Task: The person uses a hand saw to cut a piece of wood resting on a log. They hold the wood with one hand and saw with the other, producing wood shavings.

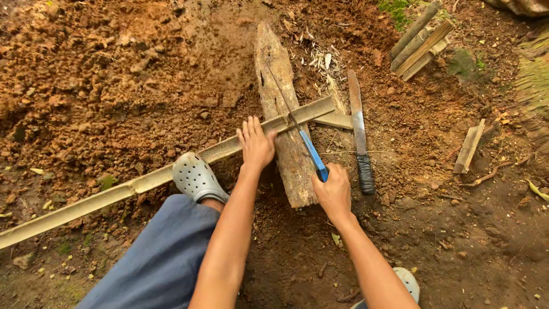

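A long split bamboo strip (143,183) lies across a weathered wooden plank (286,131) on bare soil. My left hand (255,144) presses flat on the strip where it meets the plank. My right hand (333,189) grips the blue handle of a thin hacksaw (303,143), whose blade runs up across the strip and plank. My left foot in a grey perforated clog (196,177) stands on the strip just left of that hand.
A machete (359,134) with a black wrapped handle lies right of the plank. A short offcut (334,120) rests beside it. Cut bamboo pieces (420,43) are stacked at the upper right; another piece (469,147) lies at right. Loose clumped earth fills the left.
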